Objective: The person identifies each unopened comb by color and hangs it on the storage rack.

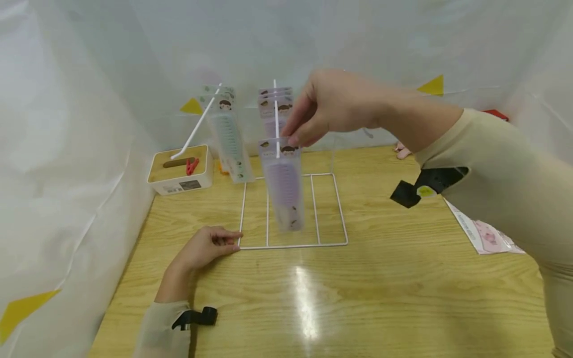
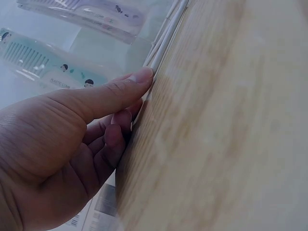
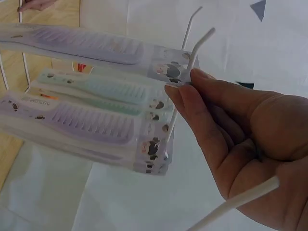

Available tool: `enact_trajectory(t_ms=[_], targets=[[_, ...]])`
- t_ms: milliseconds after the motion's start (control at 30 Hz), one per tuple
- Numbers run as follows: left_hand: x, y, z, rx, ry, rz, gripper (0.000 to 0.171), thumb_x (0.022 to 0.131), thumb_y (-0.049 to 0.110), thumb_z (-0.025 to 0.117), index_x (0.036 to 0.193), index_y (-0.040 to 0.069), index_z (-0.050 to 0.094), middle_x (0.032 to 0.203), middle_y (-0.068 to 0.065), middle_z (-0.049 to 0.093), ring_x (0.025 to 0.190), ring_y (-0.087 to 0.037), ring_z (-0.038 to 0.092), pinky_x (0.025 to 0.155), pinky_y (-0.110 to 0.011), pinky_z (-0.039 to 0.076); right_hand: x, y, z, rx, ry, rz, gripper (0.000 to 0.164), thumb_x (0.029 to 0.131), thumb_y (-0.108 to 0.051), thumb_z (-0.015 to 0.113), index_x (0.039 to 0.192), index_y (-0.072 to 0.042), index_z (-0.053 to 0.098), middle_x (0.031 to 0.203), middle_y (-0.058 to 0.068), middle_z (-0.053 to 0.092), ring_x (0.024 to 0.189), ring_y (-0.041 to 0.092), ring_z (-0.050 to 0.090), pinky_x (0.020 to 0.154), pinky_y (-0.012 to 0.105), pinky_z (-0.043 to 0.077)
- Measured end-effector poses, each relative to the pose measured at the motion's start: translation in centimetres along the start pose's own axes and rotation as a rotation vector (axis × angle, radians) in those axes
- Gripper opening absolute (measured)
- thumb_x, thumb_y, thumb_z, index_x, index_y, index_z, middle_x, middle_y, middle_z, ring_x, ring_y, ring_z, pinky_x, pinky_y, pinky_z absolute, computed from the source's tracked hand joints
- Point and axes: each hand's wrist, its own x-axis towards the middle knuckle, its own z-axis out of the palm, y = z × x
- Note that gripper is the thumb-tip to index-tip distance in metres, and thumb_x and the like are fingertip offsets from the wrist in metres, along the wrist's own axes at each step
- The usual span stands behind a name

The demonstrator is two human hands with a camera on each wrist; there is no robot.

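Right hand (image 1: 335,105) pinches clear-packaged purple plastic comb (image 1: 284,184) at thin white prong (image 1: 276,124), frame centre; left hand (image 1: 208,247) grips white wire rack base (image 1: 293,245), lower left. Looks like hanging step; next probably calls for sliding comb back.

Purple comb pack (image 1: 285,186), upright, on white prong (image 1: 276,119) near its tip

A left hand (image 2: 62,130) pinches a white wire (image 2: 168,35) beside a wooden tabletop (image 2: 221,120). Beyond the thumb, a green comb (image 2: 45,60) and a purple comb (image 2: 108,14) show in clear packaging.
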Motion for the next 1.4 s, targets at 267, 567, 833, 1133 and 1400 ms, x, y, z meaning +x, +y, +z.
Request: enact_trajectory(t_ms=[267,567,833,1133,1400], targets=[[0.2,0.4,0.3,-0.026,-0.008,0.014,0.031,0.087,0.020,0.079,0.116,0.011,0.076,0.088,-0.004,0.069,0.071,-0.010,0.055,0.063,-0.023,0.048,3.2,2.9,-2.5,0.058,0.028,0.019,0.023,0.092,-0.019,0.072,0.112,-0.008,0.076,0.116,0.008,0.071,0.101,0.016,0.072,0.087,0.026,0.057],[0.5,0.7,0.5,-0.012,-0.024,0.000,0.030,0.087,0.019,0.079,0.116,0.014,0.077,0.087,-0.002,0.069,0.072,-0.011,0.056,0.063,-0.024,0.048,4.0,4.2,-2.6,0.072,0.199,0.076,0.028,0.092,-0.026,0.072,0.115,-0.010,0.075,0.116,0.005,0.072,0.098,0.013,0.071,0.088,0.025,0.056],[0.4,0.5,0.5,-0.006,-0.028,0.015,0.030,0.087,0.021,0.079,0.116,0.014,0.076,0.088,-0.001,0.069,0.073,-0.010,0.056,0.064,-0.024,0.048,2.6,5.2,-3.0,0.137,0.302,0.048,0.032,0.088,-0.028,0.078,0.116,-0.011,0.074,0.108,-0.002,0.075,0.101,0.013,0.069,0.095,0.030,0.053],[-0.1,0.3,0.5,-0.048,-0.017,-0.026,0.030,0.086,0.018,0.080,0.115,0.012,0.077,0.088,-0.004,0.069,0.072,-0.011,0.056,0.063,-0.024,0.048,-2.3,8.8,-4.1,0.393,0.497,-0.017,0.033,0.086,-0.023,0.080,0.115,-0.009,0.073,0.101,-0.007,0.075,0.095,0.011,0.069,0.084,0.013,0.051],[0.1,0.5,0.3,-0.033,-0.023,-0.016,0.030,0.087,0.018,0.079,0.116,0.012,0.076,0.088,-0.003,0.068,0.072,-0.011,0.056,0.063,-0.023,0.048,-6.7,14.5,-2.4,0.848,0.641,-0.038,0.030,0.084,-0.007,0.079,0.113,-0.001,0.072,0.103,0.003,0.076,0.093,0.013,0.071,0.082,0.017,0.055]])
